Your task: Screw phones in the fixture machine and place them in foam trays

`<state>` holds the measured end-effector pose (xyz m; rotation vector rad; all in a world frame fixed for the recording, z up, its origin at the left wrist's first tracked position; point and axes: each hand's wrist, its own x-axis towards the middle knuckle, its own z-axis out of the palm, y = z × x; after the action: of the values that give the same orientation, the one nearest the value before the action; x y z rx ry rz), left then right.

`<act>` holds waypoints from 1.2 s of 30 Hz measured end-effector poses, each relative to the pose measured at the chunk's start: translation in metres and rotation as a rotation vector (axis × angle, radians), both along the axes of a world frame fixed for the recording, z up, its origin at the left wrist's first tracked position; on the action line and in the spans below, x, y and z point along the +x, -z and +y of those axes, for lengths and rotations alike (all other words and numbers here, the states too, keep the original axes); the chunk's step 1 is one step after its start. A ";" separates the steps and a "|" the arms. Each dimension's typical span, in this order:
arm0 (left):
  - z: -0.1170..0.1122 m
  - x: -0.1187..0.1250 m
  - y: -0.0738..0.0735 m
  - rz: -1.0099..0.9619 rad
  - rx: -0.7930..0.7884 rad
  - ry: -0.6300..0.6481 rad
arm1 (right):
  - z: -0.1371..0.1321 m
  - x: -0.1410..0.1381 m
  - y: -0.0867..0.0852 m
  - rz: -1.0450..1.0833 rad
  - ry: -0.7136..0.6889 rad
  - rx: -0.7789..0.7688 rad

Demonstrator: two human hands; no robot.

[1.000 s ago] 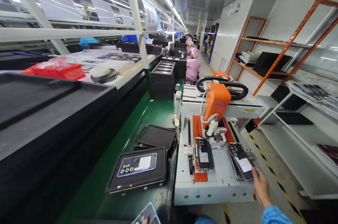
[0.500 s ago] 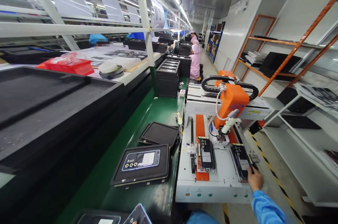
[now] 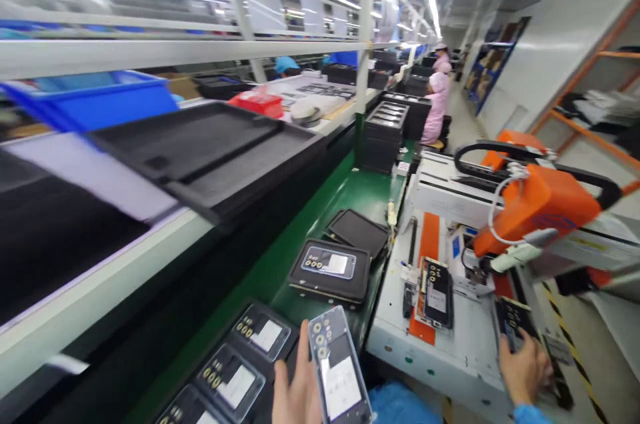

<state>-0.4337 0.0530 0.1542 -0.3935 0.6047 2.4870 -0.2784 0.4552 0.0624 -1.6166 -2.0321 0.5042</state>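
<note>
My left hand is at the bottom middle, wrapped round a phone back cover with gold rings and a white label, held up at a tilt. Out on the right, my right hand grips the lower part of another dark phone back cover, which lies at the right-hand fixture of the bench machine. A third cover sits in the machine's left fixture, on an orange strip. Beside my left hand, a black tray holds several covers in its pockets.
One phone back cover lies on stacked black trays on the green bench. The machine's orange head overhangs the fixtures. Black trays and a blue bin stand left. People in pink are farther back.
The view has swung left. My left hand has come up into view with the phone back cover. My right hand has moved further over the cover at the right fixture.
</note>
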 end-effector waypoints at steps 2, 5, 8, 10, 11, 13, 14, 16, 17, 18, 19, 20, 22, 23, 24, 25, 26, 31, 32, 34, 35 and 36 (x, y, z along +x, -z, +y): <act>0.008 -0.001 -0.021 0.012 0.029 -0.041 | -0.043 -0.031 -0.016 0.214 -0.284 -0.196; 0.014 -0.004 -0.045 0.044 0.085 -0.093 | -0.125 -0.068 -0.053 0.421 -0.774 -0.910; 0.015 -0.006 -0.062 0.113 0.149 -0.114 | -0.189 -0.085 -0.094 0.488 -1.071 -1.393; 0.013 -0.007 -0.072 0.137 0.146 -0.139 | -0.210 -0.090 -0.116 0.468 -1.257 -1.507; 0.012 -0.007 -0.077 0.133 0.130 -0.164 | -0.215 -0.091 -0.124 0.451 -1.331 -1.518; 0.009 -0.007 -0.085 0.100 0.095 -0.219 | -0.219 -0.095 -0.136 0.421 -1.422 -1.505; 0.008 -0.007 -0.088 0.086 0.088 -0.246 | -0.219 -0.097 -0.140 0.421 -1.436 -1.496; 0.006 -0.006 -0.092 0.099 0.103 -0.274 | -0.220 -0.101 -0.143 0.424 -1.452 -1.499; 0.004 -0.006 -0.093 0.124 0.120 -0.273 | -0.220 -0.102 -0.144 0.422 -1.460 -1.506; 0.003 -0.005 -0.094 0.155 0.136 -0.269 | -0.221 -0.102 -0.145 0.421 -1.467 -1.511; 0.002 -0.005 -0.095 0.182 0.146 -0.262 | -0.222 -0.103 -0.145 0.420 -1.470 -1.515; 0.002 -0.004 -0.096 0.199 0.149 -0.260 | -0.224 -0.103 -0.145 0.416 -1.472 -1.517; 0.001 -0.003 -0.098 0.198 0.136 -0.276 | -0.225 -0.102 -0.144 0.418 -1.468 -1.525; 0.002 -0.003 -0.100 0.190 0.127 -0.289 | -0.225 -0.101 -0.144 0.423 -1.464 -1.535; 0.002 -0.002 -0.101 0.185 0.120 -0.301 | -0.226 -0.100 -0.143 0.431 -1.459 -1.545; 0.003 -0.002 -0.101 0.184 0.118 -0.309 | -0.225 -0.100 -0.142 0.445 -1.454 -1.556; 0.003 -0.002 -0.102 0.190 0.121 -0.311 | -0.225 -0.100 -0.140 0.463 -1.450 -1.567; 0.006 -0.002 -0.101 0.246 0.147 -0.291 | -0.224 -0.098 -0.133 0.533 -1.436 -1.606; 0.006 -0.003 -0.101 0.251 0.147 -0.288 | -0.224 -0.098 -0.132 0.533 -1.437 -1.610; 0.006 -0.003 -0.102 0.262 0.152 -0.283 | -0.223 -0.098 -0.131 0.533 -1.443 -1.616; 0.006 -0.003 -0.102 0.270 0.162 -0.281 | -0.223 -0.098 -0.131 0.533 -1.447 -1.619; 0.007 -0.003 -0.103 0.279 0.177 -0.281 | -0.223 -0.098 -0.131 0.532 -1.453 -1.623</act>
<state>-0.4370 0.0596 0.2570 -0.0646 0.4549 2.8660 -0.3763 0.2323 0.1936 0.2087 -1.8362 3.0913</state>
